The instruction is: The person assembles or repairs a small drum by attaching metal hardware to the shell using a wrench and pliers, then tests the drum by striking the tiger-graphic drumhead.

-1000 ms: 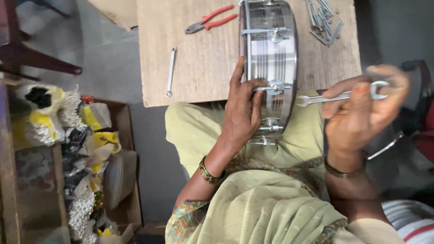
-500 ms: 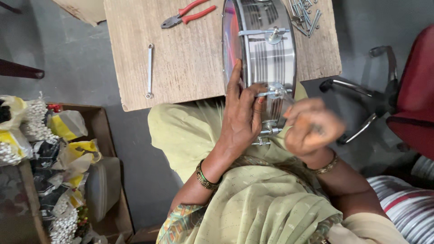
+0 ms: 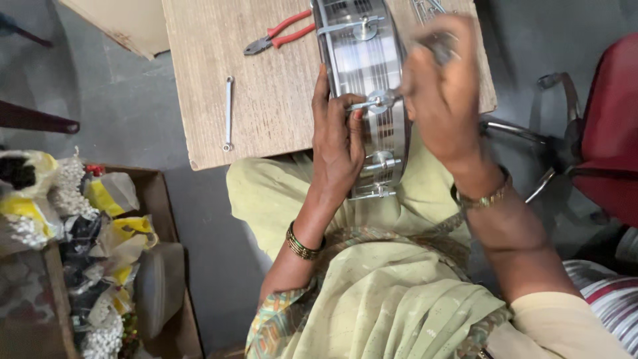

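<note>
Head view is showing the left hand [image 3: 339, 143] lying flat against the shiny side of a metal drum shell [image 3: 364, 100], fingers spread and pressing on the band next to a tension lug [image 3: 380, 101]; the palm is steadying the shell rather than closing around it. At three o'clock from that lug, the right hand [image 3: 442, 93] is curling its fingers shut around a slim metal tool [image 3: 438, 45], blurred, so I cannot tell what kind of tool it is or whether its tip is touching the lug. The drum shell is standing on its edge, half resting on the wooden table [image 3: 279, 100] and half leaning over the person's lap, which is draped in pale green cloth [image 3: 399, 306]. Bangles are circling the left wrist [image 3: 300, 244], and a gold-coloured band is sitting on the right wrist [image 3: 485, 198].

Farther out on the table, at ten o'clock from the left hand, red-handled pliers [image 3: 279, 32] are lying flat, and at nine o'clock a small spanner [image 3: 228, 113] is lying apart from them. At twelve o'clock beyond the right hand, loose metal rods [image 3: 425, 8] are showing at the table's far edge. A cardboard box [image 3: 159, 199] of bagged small parts is sitting on the floor at eight o'clock, and a red chair [image 3: 605, 126] is standing at three o'clock.
</note>
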